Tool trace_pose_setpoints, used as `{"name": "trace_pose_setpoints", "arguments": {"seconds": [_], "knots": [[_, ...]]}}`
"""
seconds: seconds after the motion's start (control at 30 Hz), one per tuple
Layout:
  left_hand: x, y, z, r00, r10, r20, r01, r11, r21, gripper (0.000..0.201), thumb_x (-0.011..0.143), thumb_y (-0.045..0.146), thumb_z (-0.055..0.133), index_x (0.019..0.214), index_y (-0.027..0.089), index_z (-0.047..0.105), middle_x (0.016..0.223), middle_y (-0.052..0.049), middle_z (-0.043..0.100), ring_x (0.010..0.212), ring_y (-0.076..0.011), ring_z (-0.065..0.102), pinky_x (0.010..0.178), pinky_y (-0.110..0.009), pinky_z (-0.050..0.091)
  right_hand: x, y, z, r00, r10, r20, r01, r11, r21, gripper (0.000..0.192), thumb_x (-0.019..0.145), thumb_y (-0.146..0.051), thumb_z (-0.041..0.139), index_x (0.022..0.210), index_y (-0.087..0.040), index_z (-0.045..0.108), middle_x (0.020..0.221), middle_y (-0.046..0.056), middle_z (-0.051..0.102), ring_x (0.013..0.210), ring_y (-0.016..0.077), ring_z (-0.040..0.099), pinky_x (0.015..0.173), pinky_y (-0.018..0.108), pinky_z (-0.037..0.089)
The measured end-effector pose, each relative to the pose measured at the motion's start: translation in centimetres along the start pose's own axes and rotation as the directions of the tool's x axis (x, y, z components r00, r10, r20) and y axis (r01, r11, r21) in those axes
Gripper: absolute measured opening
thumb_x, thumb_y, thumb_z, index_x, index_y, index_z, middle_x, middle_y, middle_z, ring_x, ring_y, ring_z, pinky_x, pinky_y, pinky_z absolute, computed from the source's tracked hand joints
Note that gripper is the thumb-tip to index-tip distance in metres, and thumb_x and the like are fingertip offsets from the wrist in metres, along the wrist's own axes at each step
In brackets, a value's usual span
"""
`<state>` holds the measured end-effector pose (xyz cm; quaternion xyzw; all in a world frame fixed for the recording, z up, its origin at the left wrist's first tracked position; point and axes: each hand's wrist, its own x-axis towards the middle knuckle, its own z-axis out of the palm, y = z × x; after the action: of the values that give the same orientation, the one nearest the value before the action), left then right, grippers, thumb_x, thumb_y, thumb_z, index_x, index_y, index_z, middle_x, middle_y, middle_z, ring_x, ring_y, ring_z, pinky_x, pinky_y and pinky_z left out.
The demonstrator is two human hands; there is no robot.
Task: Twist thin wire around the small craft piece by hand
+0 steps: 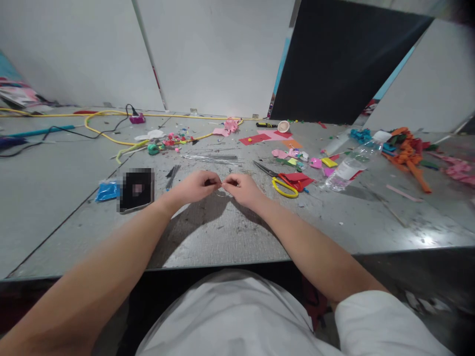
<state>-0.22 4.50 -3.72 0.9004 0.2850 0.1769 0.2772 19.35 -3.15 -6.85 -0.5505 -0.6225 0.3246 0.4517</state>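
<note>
Head view has both hands meeting in the middle of the gray table (pixel 222 237). Left hand (pixel 196 187) and right hand (pixel 242 189) are each pinched shut on something tiny between their fingertips, looks like a thin wire (pixel 221 187), honestly too small to tell for sure. It sits dead center, right where the thumbs nearly touch. At 3 o'clock from the right hand lie yellow-handled scissors (pixel 284 188) touching a red paper piece (pixel 297 180), and a clear plastic bottle (pixel 351 168) lies on its side past that. At 9 o'clock from the left hand there's a phone (pixel 135 190) with a blue packet (pixel 107 190) just beside it. Colorful scraps (pixel 297 157) are scattered around 1 o'clock.
</note>
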Motion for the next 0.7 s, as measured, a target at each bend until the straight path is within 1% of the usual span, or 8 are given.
{"name": "trace_pose_setpoints", "arguments": {"seconds": [0.07, 0.17, 0.23, 0.3, 0.4, 0.53, 0.6, 0.7], "knots": [[-0.03, 0.04, 0.12, 1.0, 0.023, -0.014, -0.023, 1.0, 0.016, 0.023, 0.09, 0.038, 0.059, 0.081, 0.02, 0.069, 0.068, 0.0, 0.065, 0.064, -0.0161, 0.055, 0.062, -0.029, 0.04, 0.16, -0.1, 0.23, 0.994, 0.108, -0.002, -0.106, 0.982, 0.155, 0.011, 0.085, -0.026, 0.07, 0.075, -0.021, 0.07, 0.066, -0.002, 0.064, 0.065, 0.0152, 0.056, 0.067, 0.03, 0.043], [0.0, -0.05, 0.44, 0.998, 0.054, -0.043, -0.053, 0.998, 0.023, 0.022, 0.091, 0.038, 0.058, 0.082, 0.02, 0.068, 0.068, 0.0, 0.064, 0.063, -0.0157, 0.054, 0.062, -0.029, 0.039, 0.34, -0.26, 0.49, 0.963, 0.264, 0.048, -0.262, 0.888, 0.378, 0.014, 0.081, -0.026, 0.07, 0.069, -0.021, 0.066, 0.06, -0.003, 0.06, 0.056, 0.0129, 0.05, 0.057, 0.028, 0.04], [0.05, -0.17, 0.69, 0.996, 0.064, -0.06, -0.062, 0.998, 0.027, 0.021, 0.091, 0.038, 0.059, 0.081, 0.021, 0.067, 0.068, 0.001, 0.063, 0.062, -0.0157, 0.052, 0.061, -0.029, 0.038, 0.4, -0.29, 0.6, 0.942, 0.327, 0.07, -0.322, 0.829, 0.457, 0.015, 0.079, -0.025, 0.072, 0.066, -0.021, 0.064, 0.059, -0.002, 0.06, 0.053, 0.0117, 0.049, 0.054, 0.026, 0.039], [0.09, -0.27, 0.88, 0.996, 0.05, -0.07, -0.049, 0.999, 0.014, 0.024, 0.092, 0.041, 0.061, 0.08, 0.021, 0.067, 0.065, 0.001, 0.061, 0.062, -0.0156, 0.05, 0.06, -0.029, 0.037, 0.41, -0.21, 0.7, 0.933, 0.354, 0.072, -0.343, 0.807, 0.481, 0.018, 0.078, -0.025, 0.075, 0.065, -0.021, 0.063, 0.06, -0.001, 0.061, 0.054, 0.0115, 0.051, 0.052, 0.025, 0.04], [0.1, -0.28, 1.0, 0.997, -0.03, -0.077, 0.025, 0.997, -0.074, 0.033, 0.093, 0.05, 0.063, 0.08, 0.021, 0.068, 0.064, 0.002, 0.057, 0.061, -0.0153, 0.048, 0.059, -0.029, 0.036, 0.44, -0.01, 0.87, 0.937, 0.348, 0.04, -0.325, 0.822, 0.468, 0.019, 0.081, -0.026, 0.075, 0.067, -0.021, 0.063, 0.06, -0.002, 0.06, 0.053, 0.0116, 0.051, 0.051, 0.025, 0.04], [0.14, -0.04, 0.92, 0.984, -0.168, -0.062, 0.144, 0.948, -0.284, 0.038, 0.089, 0.057, 0.07, 0.078, 0.021, 0.065, 0.066, 0.0, 0.058, 0.062, -0.0156, 0.05, 0.058, -0.029, 0.036, 0.5, 0.11, 0.89, 0.965, 0.261, -0.042, -0.219, 0.877, 0.428, 0.015, 0.085, -0.028, 0.071, 0.073, -0.021, 0.065, 0.061, -0.004, 0.059, 0.054, 0.0115, 0.05, 0.054, 0.026, 0.04], [0.22, 0.11, 0.87, 0.979, -0.198, -0.048, 0.165, 0.91, -0.381, 0.038, 0.086, 0.057, 0.074, 0.076, 0.021, 0.064, 0.067, 0.0, 0.059, 0.062, -0.0158, 0.052, 0.06, -0.029, 0.039, 0.49, 0.04, 0.75, 0.977, 0.205, -0.066, -0.163, 0.907, 0.389, 0.015, 0.086, -0.029, 0.071, 0.074, -0.021, 0.066, 0.063, -0.004, 0.06, 0.056, 0.0117, 0.051, 0.056, 0.026, 0.039], [0.33, 0.31, 0.87, 0.979, -0.196, -0.059, 0.146, 0.869, -0.474, 0.038, 0.081, 0.056, 0.079, 0.076, 0.021, 0.066, 0.068, 0.0, 0.059, 0.065, -0.0159, 0.055, 0.065, -0.03, 0.044, 0.39, -0.12, 0.57, 0.985, 0.155, -0.072, -0.12, 0.928, 0.353, 0.016, 0.087, -0.029, 0.069, 0.073, -0.022, 0.065, 0.063, -0.004, 0.06, 0.058, 0.0121, 0.052, 0.057, 0.027, 0.039]]}}
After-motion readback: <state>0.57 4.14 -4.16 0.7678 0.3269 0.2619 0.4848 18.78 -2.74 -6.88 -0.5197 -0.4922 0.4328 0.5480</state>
